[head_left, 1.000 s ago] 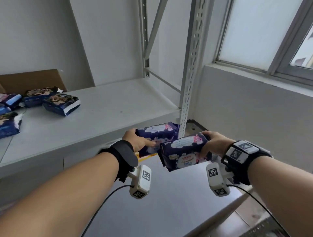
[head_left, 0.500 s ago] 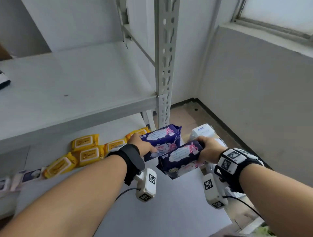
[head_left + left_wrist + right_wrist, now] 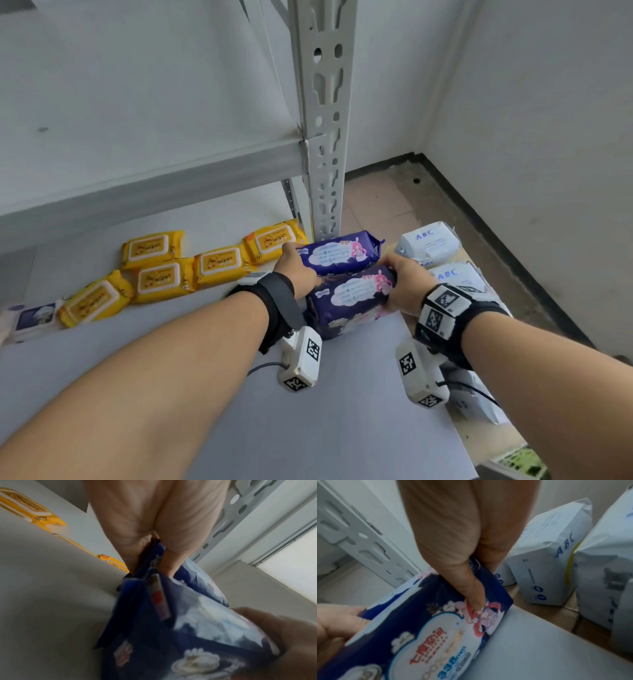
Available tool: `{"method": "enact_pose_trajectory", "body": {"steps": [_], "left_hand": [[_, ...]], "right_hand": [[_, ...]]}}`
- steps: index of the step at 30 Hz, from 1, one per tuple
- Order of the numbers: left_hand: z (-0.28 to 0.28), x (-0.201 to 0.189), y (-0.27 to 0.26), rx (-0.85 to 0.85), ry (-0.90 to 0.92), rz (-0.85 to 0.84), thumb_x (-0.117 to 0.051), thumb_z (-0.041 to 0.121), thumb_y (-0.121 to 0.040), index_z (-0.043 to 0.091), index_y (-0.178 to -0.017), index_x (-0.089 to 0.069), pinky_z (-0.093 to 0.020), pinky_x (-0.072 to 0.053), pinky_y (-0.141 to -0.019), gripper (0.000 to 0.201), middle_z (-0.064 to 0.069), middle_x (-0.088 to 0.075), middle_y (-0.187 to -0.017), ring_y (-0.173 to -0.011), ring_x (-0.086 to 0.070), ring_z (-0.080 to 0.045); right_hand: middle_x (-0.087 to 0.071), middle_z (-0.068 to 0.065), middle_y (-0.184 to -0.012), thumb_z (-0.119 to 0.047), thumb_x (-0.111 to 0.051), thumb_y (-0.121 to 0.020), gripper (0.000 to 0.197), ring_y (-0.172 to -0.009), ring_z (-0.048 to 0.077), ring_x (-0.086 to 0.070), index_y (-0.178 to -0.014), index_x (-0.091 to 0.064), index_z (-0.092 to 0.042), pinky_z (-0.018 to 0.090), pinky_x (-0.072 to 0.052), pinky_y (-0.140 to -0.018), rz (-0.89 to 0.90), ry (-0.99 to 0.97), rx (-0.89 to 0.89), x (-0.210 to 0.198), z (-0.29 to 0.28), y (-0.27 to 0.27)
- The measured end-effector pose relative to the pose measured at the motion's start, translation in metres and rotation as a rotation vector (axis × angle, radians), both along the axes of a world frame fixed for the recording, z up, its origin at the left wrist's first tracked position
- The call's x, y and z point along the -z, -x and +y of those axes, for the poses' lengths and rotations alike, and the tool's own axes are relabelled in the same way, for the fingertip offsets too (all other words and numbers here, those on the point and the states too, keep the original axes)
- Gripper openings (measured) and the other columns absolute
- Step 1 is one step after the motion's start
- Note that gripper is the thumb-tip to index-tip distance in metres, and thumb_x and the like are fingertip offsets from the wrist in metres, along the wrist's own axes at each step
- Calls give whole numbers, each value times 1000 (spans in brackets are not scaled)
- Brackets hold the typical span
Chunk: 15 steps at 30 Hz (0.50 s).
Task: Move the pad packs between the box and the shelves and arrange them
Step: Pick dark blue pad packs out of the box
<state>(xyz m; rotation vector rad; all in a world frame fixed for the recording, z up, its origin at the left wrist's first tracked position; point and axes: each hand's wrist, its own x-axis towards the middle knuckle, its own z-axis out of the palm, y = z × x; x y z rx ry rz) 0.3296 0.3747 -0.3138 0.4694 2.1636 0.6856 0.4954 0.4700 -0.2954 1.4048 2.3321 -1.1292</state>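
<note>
We see two pad packs (image 3: 344, 274) on the lower shelf (image 3: 239, 411) just before the upright post (image 3: 323, 137), wipes packs (image 3: 191, 263) left of it, ABC packs (image 3: 431, 243) right.

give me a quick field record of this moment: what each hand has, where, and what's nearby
left hand: grips the far dark blue pad pack by its left end
right hand: grips the near dark blue pad pack by its right end
position: both packs side by side over the lower shelf, near the upright post
resting or lifted: cannot tell
on lower shelf: yellow wipes packs to the left
right of shelf: white ABC packs
</note>
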Motion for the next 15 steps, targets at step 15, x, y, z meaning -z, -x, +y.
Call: {"method": "enact_pose_trajectory", "body": {"steps": [15], "left_hand": [[-35, -44, 10, -147, -118, -39, -63, 20, -82, 16, -143, -30, -25, -39, -79, 70, -6, -45, -138, -109, -48, -20]], "right_hand": [[-51, 6, -128, -2, -80, -64, 85, -108, 25, -54, -136, -41, -24, 38, -53, -89, -147, -29, -19, -43, -19, 19]]}}
